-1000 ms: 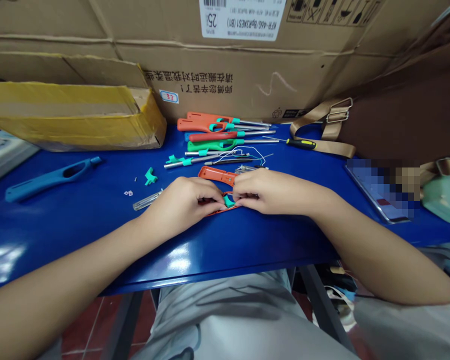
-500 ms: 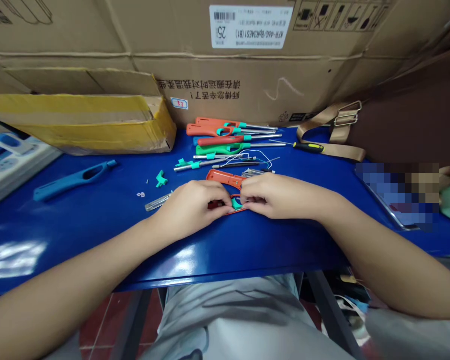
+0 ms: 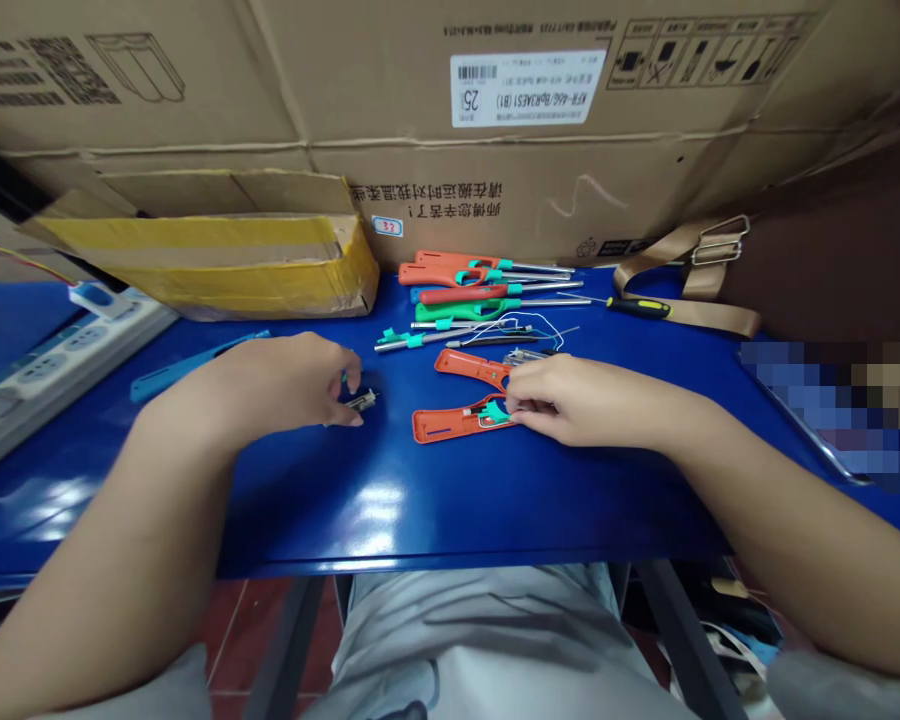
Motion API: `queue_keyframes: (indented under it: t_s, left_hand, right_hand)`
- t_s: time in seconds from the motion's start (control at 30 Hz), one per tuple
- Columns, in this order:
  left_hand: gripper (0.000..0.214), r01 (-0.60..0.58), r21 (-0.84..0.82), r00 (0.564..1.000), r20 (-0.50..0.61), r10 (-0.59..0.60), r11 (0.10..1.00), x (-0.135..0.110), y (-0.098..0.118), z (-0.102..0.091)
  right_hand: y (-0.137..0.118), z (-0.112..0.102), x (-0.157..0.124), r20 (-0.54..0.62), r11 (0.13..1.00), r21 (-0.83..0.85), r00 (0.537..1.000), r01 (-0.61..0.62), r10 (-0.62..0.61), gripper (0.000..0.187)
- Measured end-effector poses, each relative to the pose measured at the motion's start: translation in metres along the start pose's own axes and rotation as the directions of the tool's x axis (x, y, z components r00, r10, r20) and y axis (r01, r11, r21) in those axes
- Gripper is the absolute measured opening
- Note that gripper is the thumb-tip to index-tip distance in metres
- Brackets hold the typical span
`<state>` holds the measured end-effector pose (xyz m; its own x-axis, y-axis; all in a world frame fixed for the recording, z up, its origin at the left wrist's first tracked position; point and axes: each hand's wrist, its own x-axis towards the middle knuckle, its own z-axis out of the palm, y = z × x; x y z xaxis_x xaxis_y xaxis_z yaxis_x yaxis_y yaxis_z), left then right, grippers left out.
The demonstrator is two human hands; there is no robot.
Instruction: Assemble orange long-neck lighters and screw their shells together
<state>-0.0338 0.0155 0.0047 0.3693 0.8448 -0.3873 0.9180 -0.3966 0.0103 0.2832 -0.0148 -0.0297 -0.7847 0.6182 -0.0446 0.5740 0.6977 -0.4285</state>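
My right hand (image 3: pixel 559 398) is closed, thumb and fingers pinching the front end of an orange lighter shell half (image 3: pixel 433 427). A green trigger (image 3: pixel 493 412) and a thin white wire lie inside that half. Behind it rests the other orange shell half (image 3: pixel 461 364), partly hidden by my right hand. My left hand (image 3: pixel 289 385) is over the table to the left, thumb and forefinger apart around a small clear fuel tank (image 3: pixel 361 401). Most of the tank is hidden behind my fingers, and I cannot tell if they touch it.
Several assembled lighters (image 3: pixel 465 295) lie at the back near metal tubes with green parts (image 3: pixel 414 341). A screwdriver (image 3: pixel 637 308) and a tan strap (image 3: pixel 720 315) are at right. A blue lighter body (image 3: pixel 161 380), power strip (image 3: pixel 67 350) and yellow-taped box (image 3: pixel 262 285) stand left.
My left hand has let go of the orange shell half and moved left to the clear tank. My right hand stays at the shell's front end. The view has shifted slightly left and up.
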Motion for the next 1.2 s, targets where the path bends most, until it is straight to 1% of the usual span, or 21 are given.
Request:
queue_keyframes:
  t_s: [0.07,0.1,0.17,0.23,0.3,0.37,0.43,0.5,0.6,0.7,0.9,1.03,1.13,1.2]
  left_hand:
    - [0.013,0.014,-0.024,0.999,0.034,-0.013,1.000,0.001,0.001,0.003]
    - [0.011,0.019,-0.037,0.999,0.045,-0.017,0.999,0.001,0.001,0.003]
    - [0.016,0.014,-0.073,0.998,0.069,-0.009,0.997,0.000,-0.002,0.000]
    - [0.025,0.022,-0.105,0.997,0.080,-0.013,0.994,-0.001,-0.010,-0.004]
    - [0.024,0.067,-0.089,0.997,0.040,-0.064,0.994,-0.001,-0.023,-0.008]
    - [0.025,0.148,-0.046,0.989,-0.014,-0.149,0.988,0.000,-0.036,-0.010]
    - [0.029,0.205,-0.012,0.979,-0.009,-0.205,0.979,0.004,-0.045,-0.010]
    - [0.032,0.216,0.004,0.976,0.010,-0.216,0.976,0.008,-0.049,-0.008]
    - [0.033,0.213,0.000,0.975,0.059,-0.213,0.977,0.013,-0.046,-0.005]
    - [0.029,0.231,-0.009,0.969,0.091,-0.230,0.973,0.015,-0.040,-0.004]
    - [0.022,0.238,-0.050,0.966,0.119,-0.230,0.970,0.016,-0.031,-0.010]
    - [0.027,0.200,-0.082,0.977,0.091,-0.192,0.976,0.012,-0.030,-0.013]
    - [0.027,0.159,-0.099,0.986,0.066,-0.153,0.982,0.010,-0.031,-0.012]
    - [0.025,0.156,-0.104,0.987,0.060,-0.151,0.982,0.010,-0.032,-0.012]
  right_hand:
    - [-0.001,0.000,-0.001,0.007,1.000,0.000,1.000,-0.005,0.005,0.019]
    - [-0.001,0.000,-0.001,0.011,1.000,-0.001,1.000,-0.012,0.012,0.019]
    - [-0.002,-0.001,-0.002,0.020,0.999,-0.007,0.999,-0.037,0.037,0.019]
    - [-0.003,-0.001,-0.002,0.025,0.998,-0.015,0.998,-0.064,0.065,0.018]
    - [-0.003,-0.001,-0.002,0.025,0.997,-0.021,0.997,-0.075,0.076,0.017]
    - [-0.002,-0.001,-0.002,0.026,0.997,-0.023,0.997,-0.071,0.072,0.018]
    - [-0.001,0.000,-0.002,0.028,0.998,-0.021,0.998,-0.064,0.064,0.019]
    - [0.000,0.000,-0.003,0.024,0.998,-0.011,0.998,-0.063,0.064,0.017]
    - [0.001,0.000,-0.003,0.021,0.998,-0.007,0.998,-0.067,0.067,0.016]
    - [0.000,0.000,-0.004,0.041,0.998,-0.022,0.997,-0.064,0.065,0.018]
    - [0.001,0.000,-0.004,0.027,0.998,-0.015,0.998,-0.062,0.063,0.016]
    - [0.000,0.000,-0.004,0.015,0.999,-0.014,0.999,-0.051,0.051,0.016]
    - [-0.001,-0.001,-0.005,0.016,0.998,-0.019,0.998,-0.058,0.058,0.016]
    - [-0.002,-0.001,-0.005,0.018,0.998,-0.029,0.998,-0.062,0.063,0.016]
